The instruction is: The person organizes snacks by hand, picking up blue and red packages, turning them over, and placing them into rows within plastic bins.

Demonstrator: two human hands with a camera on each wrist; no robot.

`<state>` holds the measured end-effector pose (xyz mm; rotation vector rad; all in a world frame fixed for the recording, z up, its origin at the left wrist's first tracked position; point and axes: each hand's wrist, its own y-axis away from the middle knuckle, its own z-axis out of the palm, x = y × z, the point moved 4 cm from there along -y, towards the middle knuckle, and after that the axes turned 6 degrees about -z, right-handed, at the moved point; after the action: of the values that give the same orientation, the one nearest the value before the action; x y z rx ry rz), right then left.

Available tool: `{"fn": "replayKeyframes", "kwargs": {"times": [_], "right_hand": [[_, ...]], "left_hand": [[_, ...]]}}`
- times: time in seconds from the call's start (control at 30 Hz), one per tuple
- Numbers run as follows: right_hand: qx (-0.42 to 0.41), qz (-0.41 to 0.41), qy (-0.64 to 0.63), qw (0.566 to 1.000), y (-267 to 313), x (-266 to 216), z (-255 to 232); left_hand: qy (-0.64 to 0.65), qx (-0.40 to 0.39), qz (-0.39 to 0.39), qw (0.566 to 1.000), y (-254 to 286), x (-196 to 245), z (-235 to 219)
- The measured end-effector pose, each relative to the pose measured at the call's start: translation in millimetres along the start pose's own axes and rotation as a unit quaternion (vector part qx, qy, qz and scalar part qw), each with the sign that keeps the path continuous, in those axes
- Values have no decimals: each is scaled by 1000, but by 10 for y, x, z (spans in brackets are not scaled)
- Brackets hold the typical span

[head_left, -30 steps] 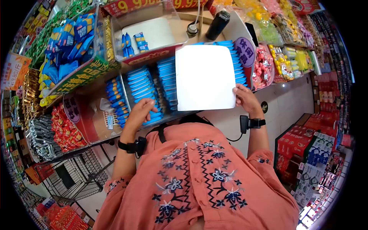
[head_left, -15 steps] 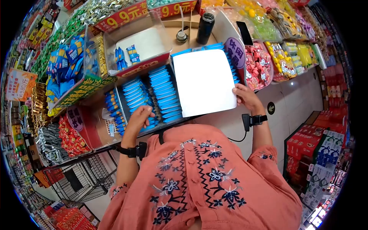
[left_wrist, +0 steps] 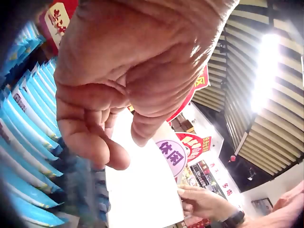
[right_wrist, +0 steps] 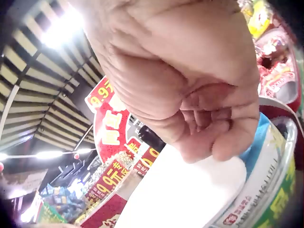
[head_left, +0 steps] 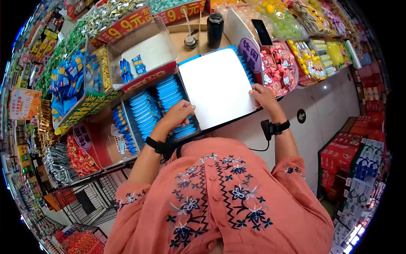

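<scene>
A blank white board (head_left: 218, 86) lies over the right part of a compartment tray filled with rows of blue packets (head_left: 143, 111). My right hand (head_left: 267, 100) pinches the board's right edge; in the right wrist view, its curled fingers (right_wrist: 223, 142) are at the white board (right_wrist: 175, 194). By the board's lower left edge is my left hand (head_left: 179, 114), above the packets. Its fingers hang loosely curled with nothing between them, and the left wrist view has this hand (left_wrist: 137, 71) close over the board (left_wrist: 142, 194). Whether it touches the board I cannot tell.
Behind the tray stand a clear bin (head_left: 150, 51) with a few packets, a dark bottle (head_left: 215, 30) and a phone (head_left: 262, 32). Candy bins flank it, pink packets (head_left: 279, 70) at right, red ones (head_left: 82, 156) at left. A shopping cart (head_left: 91, 199) is lower left.
My left hand has moved right, from above the blue packets to beside the board's left edge. The head view has shifted, and my right hand stays at the board's right edge.
</scene>
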<state>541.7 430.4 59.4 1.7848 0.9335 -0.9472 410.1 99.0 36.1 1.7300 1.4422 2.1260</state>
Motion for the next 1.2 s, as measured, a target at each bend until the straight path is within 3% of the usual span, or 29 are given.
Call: {"fn": "replayKeyframes", "kwargs": {"times": [0.1, 0.2, 0.3, 0.33, 0.47, 0.57, 0.63, 0.77, 0.83, 0.97, 1.03, 1.1, 1.17, 1.2], "right_hand": [[85, -44, 13, 995, 37, -88, 2], [135, -238, 218, 937, -53, -62, 13], [105, -278, 192, 935, 18, -245, 206], [80, -257, 169, 948, 41, -363, 296], [79, -346, 276, 893, -86, -257, 523], [76, -296, 308, 901, -158, -313, 535], [61, -247, 297, 920, -152, -400, 543], [22, -246, 167, 954, -130, -756, 673], [-22, -230, 99, 968, -122, -968, 841], [-119, -172, -72, 975, -27, -1577, 1348], [-175, -181, -109, 962, -4, -1906, 1657], [-210, -175, -141, 952, -1, -2224, 1998], [-251, -210, -153, 932, 7, -2560, 2338], [-254, -217, -155, 930, -55, -2640, 2529]], "left_hand": [[7, 18, 8, 1000, -124, -2, 45], [-20, 38, 10, 999, -143, 24, 79], [-42, 60, 12, 997, -165, 47, 109], [-45, 70, 12, 996, -173, 38, 106], [-55, 65, 10, 996, -241, -30, 96], [-32, 62, 8, 998, 1, 7, -7], [-11, 102, 30, 994, 279, 55, -180], [84, 214, 68, 971, 994, 122, -777], [131, 311, 99, 936, 1385, -24, -1211], [245, 515, 196, 798, 2179, -444, -2159], [293, 559, 224, 743, 2484, -603, -2575], [278, 598, 206, 723, 2724, -659, -2998], [217, 583, 222, 750, 2876, -679, -3430], [195, 608, 213, 740, 2927, -687, -3624]]}}
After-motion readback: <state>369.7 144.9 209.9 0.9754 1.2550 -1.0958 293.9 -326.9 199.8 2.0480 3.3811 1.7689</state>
